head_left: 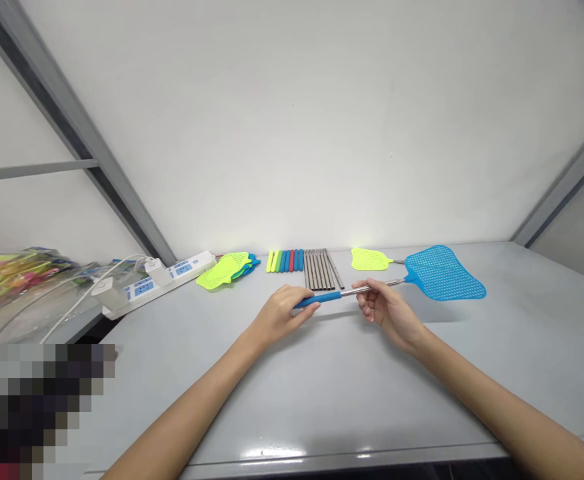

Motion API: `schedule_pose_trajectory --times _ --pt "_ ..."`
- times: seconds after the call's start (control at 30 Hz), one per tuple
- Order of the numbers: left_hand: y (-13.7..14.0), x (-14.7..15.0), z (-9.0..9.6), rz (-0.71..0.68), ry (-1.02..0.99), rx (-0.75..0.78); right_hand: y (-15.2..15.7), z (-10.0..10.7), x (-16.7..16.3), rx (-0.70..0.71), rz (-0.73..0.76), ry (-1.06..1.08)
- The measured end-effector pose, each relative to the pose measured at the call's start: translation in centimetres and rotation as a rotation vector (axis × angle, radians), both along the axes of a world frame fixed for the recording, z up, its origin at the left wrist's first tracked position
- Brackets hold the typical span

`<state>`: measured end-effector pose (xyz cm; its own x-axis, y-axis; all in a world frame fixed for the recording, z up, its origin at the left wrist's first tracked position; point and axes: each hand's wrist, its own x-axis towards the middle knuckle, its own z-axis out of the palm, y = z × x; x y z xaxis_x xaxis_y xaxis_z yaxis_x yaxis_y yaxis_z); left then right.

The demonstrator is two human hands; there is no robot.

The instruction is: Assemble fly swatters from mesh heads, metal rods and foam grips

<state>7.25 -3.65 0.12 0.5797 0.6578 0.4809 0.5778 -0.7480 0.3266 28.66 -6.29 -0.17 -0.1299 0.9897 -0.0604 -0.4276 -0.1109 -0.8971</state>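
A fly swatter [445, 273] with a blue mesh head, a silvery metal rod and a blue grip is held level above the table. My left hand [285, 310] is closed round the blue grip. Farther along, my right hand [385, 310] has its fingers curled at the metal rod. Beyond my hands, a row of metal tubes [322, 270] lies beside several coloured grips [285, 261] in yellow, green, blue and red. Behind the swatter rests another one with a yellow head [371, 259]. Loose yellow swatter heads [223, 270] overlap blue ones to the left.
A white power strip [159, 285] with plugged-in adapters and cables lies along the left side of the grey table [322, 393]. Plastic bags of colourful items [17, 277] sit at far left. A white wall [292, 120] rises behind the table. A pixelated patch covers the lower left.
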Motion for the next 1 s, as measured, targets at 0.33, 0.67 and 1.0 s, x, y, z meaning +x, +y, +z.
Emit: schedule_pose_trajectory --times 0.33,0.67,1.0 --pt "-0.14 0.14 -0.39 -0.021 0.007 0.059 -0.10 -0.14 -0.30 0.010 0.017 -0.048" --pt "-0.27 0.26 -0.39 0.002 0.054 0.034 -0.30 -0.26 -0.46 0.059 0.016 -0.127" --pt "-0.55 0.40 -0.44 -0.022 0.052 0.032 -0.58 -0.37 -0.94 0.078 0.100 -0.199"
